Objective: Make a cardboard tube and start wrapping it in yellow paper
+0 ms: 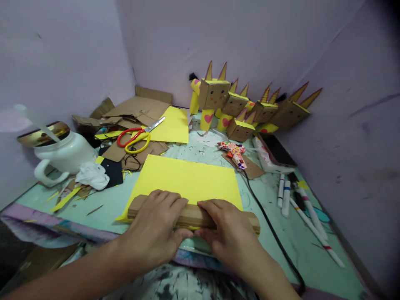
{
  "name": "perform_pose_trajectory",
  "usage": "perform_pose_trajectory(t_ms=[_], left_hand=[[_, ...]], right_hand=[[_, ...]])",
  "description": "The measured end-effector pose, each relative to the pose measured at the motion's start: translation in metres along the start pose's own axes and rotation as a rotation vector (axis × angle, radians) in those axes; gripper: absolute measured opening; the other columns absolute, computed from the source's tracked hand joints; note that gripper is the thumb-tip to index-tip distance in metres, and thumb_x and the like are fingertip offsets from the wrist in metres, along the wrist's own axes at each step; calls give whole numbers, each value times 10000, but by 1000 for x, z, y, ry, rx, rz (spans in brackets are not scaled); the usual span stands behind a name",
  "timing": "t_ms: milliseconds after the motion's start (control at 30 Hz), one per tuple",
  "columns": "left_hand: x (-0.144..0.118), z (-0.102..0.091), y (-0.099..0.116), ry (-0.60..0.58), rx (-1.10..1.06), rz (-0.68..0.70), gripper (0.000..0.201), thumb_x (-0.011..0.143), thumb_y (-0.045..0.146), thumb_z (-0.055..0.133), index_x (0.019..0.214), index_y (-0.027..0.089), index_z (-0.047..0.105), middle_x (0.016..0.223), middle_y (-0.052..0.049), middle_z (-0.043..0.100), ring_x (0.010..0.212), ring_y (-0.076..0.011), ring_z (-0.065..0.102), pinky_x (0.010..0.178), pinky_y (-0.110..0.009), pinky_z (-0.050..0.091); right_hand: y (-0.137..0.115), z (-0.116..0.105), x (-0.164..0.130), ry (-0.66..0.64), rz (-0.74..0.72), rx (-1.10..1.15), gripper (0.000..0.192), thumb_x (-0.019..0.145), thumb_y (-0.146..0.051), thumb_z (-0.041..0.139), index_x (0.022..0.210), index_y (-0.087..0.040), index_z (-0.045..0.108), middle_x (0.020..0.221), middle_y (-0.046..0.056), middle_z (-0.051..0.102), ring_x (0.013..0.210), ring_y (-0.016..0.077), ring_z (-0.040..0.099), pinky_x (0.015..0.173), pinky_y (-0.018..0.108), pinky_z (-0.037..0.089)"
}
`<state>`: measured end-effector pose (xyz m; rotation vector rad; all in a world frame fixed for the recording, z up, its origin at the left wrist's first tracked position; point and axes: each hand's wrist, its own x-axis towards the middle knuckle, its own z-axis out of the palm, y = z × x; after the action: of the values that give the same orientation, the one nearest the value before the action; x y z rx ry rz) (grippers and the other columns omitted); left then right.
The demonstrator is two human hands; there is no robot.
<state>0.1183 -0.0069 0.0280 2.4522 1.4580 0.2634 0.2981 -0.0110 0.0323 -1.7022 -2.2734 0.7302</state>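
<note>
A rolled piece of brown cardboard (pixel 200 217) lies across the near edge of a yellow sheet of paper (pixel 190 179). My left hand (pixel 162 223) is wrapped over its left half, fingers on top and thumb along the near side. On the right half, my right hand (pixel 223 225) grips it the same way, the two thumbs almost meeting in the middle. A little yellow paper shows beneath the roll. Both ends of the roll stick out past my hands.
Red-and-yellow-handled scissors (pixel 137 139) lie on cardboard scraps at the back left, beside a white mug (pixel 65 154). Several cardboard box figures (pixel 215 93) stand along the back wall. A patterned glue gun (pixel 234 152) trails a black cord (pixel 265 216) on the right, near markers (pixel 286 198).
</note>
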Motion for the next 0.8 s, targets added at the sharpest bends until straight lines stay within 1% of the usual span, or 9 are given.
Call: perform_pose_trajectory(t_ms=[33,100,233,400,500,567,600,700,800], left_hand=[[3,2,-1,19,-10,3,260,727,300,685,956,199,611,947,-51,647,891,-267,559,800,-445,426],[5,3,-1,56,-17,19,231,734,306,677,927,192,619,920,-52,651,877,-266,558,813,-458,413],[3,2,-3,84,-70,46,242,770,277,626,995,187,619,952,-55,661,894,-258,565,854,-477,393],[-7,-5,-15,53,-96,45,302,783,202,570,1083,233,590,1025,-39,663,941,-250,573,885,-485,380],[-14,-9,-19,103,-49,60,371,768,242,607,1134,212,558,1095,-71,636,1002,-269,552,930,-504,354],[-16,-7,-17,151,-3,60,458,734,292,664,1162,186,540,1130,-97,618,1040,-290,534,964,-525,326],[-16,-5,-15,156,18,59,469,723,304,680,1155,179,544,1126,-102,619,1047,-297,532,980,-538,308],[-12,2,-11,133,34,47,385,744,291,669,1104,195,572,1072,-77,649,1022,-289,552,1000,-559,276],[-13,2,-24,143,25,50,316,792,239,603,1106,230,568,1046,-51,665,987,-265,574,973,-538,308]], right_hand=[[0,0,0,4,-3,5,379,703,-153,694,1080,-175,662,995,80,682,926,256,590,821,358,429],[1,1,-1,14,-7,9,370,707,-162,694,1075,-174,665,998,82,681,921,258,589,819,363,432],[2,1,-2,18,-10,3,368,707,-165,699,1073,-180,666,987,76,682,918,258,588,821,370,433],[2,-2,0,5,1,4,396,703,-192,719,1094,-183,660,990,73,685,935,261,590,834,372,430],[2,-3,1,-3,1,-6,388,702,-209,727,1084,-184,665,994,74,686,929,265,596,825,375,435],[2,-2,1,4,-1,-7,386,702,-201,725,1083,-183,666,999,76,686,928,262,598,828,373,436],[2,-1,1,10,-1,-7,387,703,-194,720,1085,-183,665,999,76,686,929,260,598,830,371,436],[2,0,1,15,8,-6,380,709,-185,704,1086,-187,661,997,75,685,926,256,599,826,369,440],[4,0,1,-3,16,-10,351,722,-203,683,1073,-190,663,1011,82,682,935,265,600,830,380,445]])
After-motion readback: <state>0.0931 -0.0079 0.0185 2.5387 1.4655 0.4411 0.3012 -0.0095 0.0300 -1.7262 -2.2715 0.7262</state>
